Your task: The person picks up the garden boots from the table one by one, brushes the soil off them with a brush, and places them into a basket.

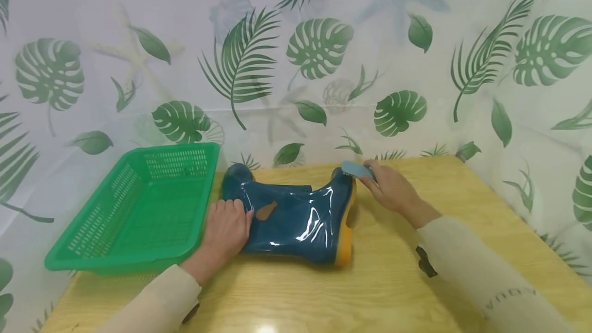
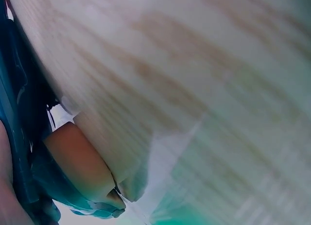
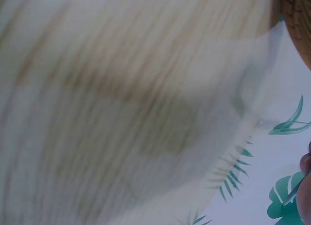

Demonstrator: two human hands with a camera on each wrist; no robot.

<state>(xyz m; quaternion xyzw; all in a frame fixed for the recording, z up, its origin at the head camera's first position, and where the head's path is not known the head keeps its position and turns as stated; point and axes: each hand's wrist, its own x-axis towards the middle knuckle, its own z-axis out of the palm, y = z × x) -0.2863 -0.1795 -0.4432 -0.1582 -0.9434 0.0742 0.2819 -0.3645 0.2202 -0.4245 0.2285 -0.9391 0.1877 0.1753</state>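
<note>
Between the fingers [image 1: 237,209], a glossy dark-blue rubber boot [image 1: 296,222] is lying sideways; left hand [image 1: 226,227] gripping its shaft [image 1: 265,235], right hand [image 1: 390,186] pinching a pale-blue brush [image 1: 355,169] at the toe [image 1: 341,183]. Likely scrubbing; next stroke needing steady hold.

Left of the left hand [image 1: 227,226], the way is blocked by the green basket [image 1: 125,262]; right of it, by the blue boot [image 1: 293,220]. Beyond the right hand [image 1: 393,187], reach is bounded by the leaf-printed backdrop [image 1: 356,117]; nearer than both, passage is allowed over the table [image 1: 305,297]
</note>
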